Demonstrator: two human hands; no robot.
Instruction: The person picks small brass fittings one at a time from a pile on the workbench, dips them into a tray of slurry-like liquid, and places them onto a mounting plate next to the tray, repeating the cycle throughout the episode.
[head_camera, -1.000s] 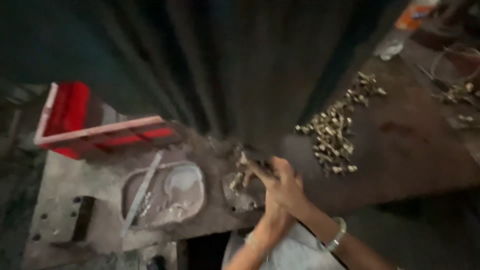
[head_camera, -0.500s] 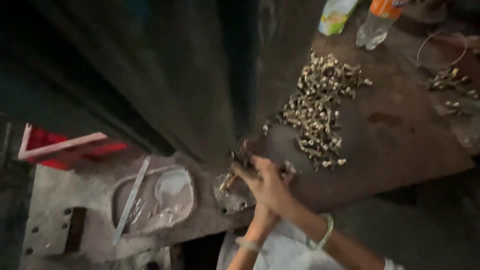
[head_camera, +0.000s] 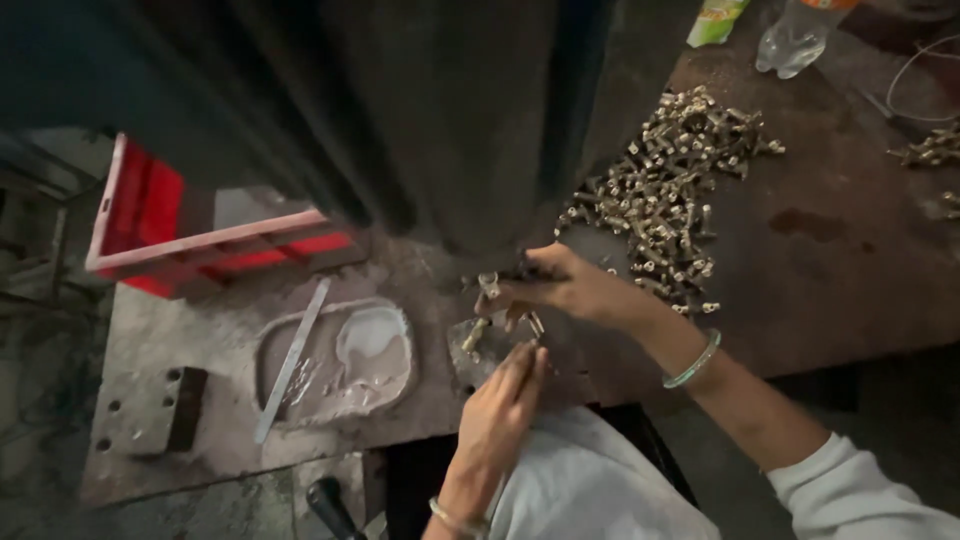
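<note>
Brass fittings (head_camera: 500, 290) sit pinched in the right hand (head_camera: 575, 292), its grip clamped on them over the worktop (head_camera: 850, 290), while the left hand (head_camera: 505, 400), fingers together, steadies one piece (head_camera: 476, 335); the loose pile (head_camera: 665, 195) lies at two o'clock within reach.

machine body (head_camera: 450, 130) blocks ahead, fittings pile (head_camera: 670, 200) right

dim overall | upper left in deep shadow | soft motion blur | edges stretched
</note>
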